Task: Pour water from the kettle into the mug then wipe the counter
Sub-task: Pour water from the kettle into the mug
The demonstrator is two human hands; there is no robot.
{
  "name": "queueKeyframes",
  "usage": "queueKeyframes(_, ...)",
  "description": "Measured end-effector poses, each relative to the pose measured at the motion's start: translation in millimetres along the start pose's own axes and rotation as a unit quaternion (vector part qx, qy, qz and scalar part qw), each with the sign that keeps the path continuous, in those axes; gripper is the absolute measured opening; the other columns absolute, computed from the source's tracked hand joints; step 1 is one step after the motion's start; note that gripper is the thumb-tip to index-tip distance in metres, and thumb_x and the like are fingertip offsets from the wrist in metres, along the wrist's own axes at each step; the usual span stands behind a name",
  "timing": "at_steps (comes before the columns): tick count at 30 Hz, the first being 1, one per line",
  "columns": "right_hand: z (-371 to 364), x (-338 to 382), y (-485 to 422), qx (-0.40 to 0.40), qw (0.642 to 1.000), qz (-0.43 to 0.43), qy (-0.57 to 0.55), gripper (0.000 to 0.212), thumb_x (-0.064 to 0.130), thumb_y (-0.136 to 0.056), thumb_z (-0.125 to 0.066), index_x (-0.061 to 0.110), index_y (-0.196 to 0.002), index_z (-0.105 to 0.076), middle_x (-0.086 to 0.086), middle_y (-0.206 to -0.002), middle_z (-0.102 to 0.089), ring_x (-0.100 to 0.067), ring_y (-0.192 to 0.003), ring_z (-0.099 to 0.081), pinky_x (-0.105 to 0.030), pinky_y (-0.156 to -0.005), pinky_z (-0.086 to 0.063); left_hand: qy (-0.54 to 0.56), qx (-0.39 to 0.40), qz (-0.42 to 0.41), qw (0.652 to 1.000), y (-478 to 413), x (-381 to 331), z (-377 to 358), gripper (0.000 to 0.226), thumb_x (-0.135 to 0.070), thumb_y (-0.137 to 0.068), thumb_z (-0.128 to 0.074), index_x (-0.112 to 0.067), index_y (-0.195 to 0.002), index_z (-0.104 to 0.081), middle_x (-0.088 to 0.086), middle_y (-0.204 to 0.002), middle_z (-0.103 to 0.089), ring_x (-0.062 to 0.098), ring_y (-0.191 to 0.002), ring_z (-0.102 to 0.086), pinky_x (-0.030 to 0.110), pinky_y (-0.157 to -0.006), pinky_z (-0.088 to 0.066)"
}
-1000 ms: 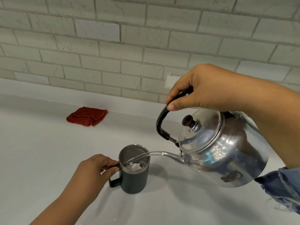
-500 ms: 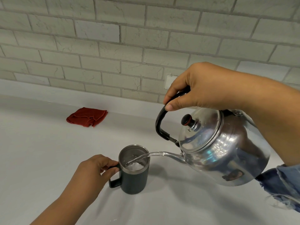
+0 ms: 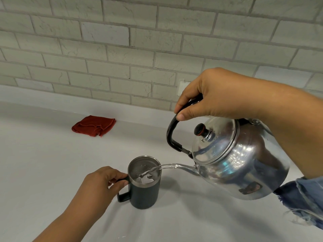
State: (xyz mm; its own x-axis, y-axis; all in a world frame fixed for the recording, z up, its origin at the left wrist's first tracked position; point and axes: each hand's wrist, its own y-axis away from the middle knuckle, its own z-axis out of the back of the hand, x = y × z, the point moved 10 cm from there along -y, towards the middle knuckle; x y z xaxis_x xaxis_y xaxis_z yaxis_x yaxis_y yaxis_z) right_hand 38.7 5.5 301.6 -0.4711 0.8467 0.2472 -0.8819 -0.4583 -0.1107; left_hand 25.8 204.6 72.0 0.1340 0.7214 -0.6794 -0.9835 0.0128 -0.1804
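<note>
A shiny metal kettle [image 3: 241, 165] with a black handle hangs tilted to the left above the white counter [image 3: 43, 163]. My right hand [image 3: 215, 96] grips its handle from above. A stream of water runs from the spout into a dark mug [image 3: 144, 193] with a steel rim, which stands upright on the counter. The mug is partly filled. My left hand [image 3: 99, 184] holds the mug's handle on its left side. A folded red cloth [image 3: 94, 125] lies farther back on the counter, to the left, near the wall.
A pale brick-tiled wall [image 3: 139, 49] rises behind the counter, with a small white outlet plate [image 3: 181, 86] partly hidden by my right hand. A frayed blue denim sleeve [image 3: 304, 199] shows at the right edge. A few water drops lie on the counter near the front.
The kettle has stayed tilted and keeps pouring; the water level in the mug has risen. Both hands hold nearly the same place.
</note>
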Motion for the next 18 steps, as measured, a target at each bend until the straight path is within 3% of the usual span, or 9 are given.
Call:
queueKeyframes(6,1.2,0.1,0.1,-0.003,1.0,0.002,0.001,0.02,0.05,-0.069,-0.074,0.041,-0.086,-0.074,0.021,-0.082,-0.071,0.012,-0.082,-0.058,-0.02,-0.076,-0.05,0.012,-0.002,0.0,1.0,0.5,0.0,0.5,0.014,-0.02,-0.079,-0.073,-0.033,-0.085,-0.075,-0.015,-0.08,-0.067,0.007,-0.075,-0.064,0.012,-0.068,-0.044)
queueKeyframes(18,0.3,-5.0,0.8,-0.01,1.0,-0.005,-0.006,0.019,0.05,-0.069,-0.074,0.042,-0.086,-0.074,0.026,-0.079,-0.067,0.012,-0.081,-0.058,-0.017,-0.071,-0.045,0.007,-0.001,0.005,1.0,0.7,-1.0,0.6,0.013,-0.022,-0.079,-0.073,-0.031,-0.088,-0.075,-0.014,-0.082,-0.067,0.008,-0.077,-0.064,0.018,-0.072,-0.048)
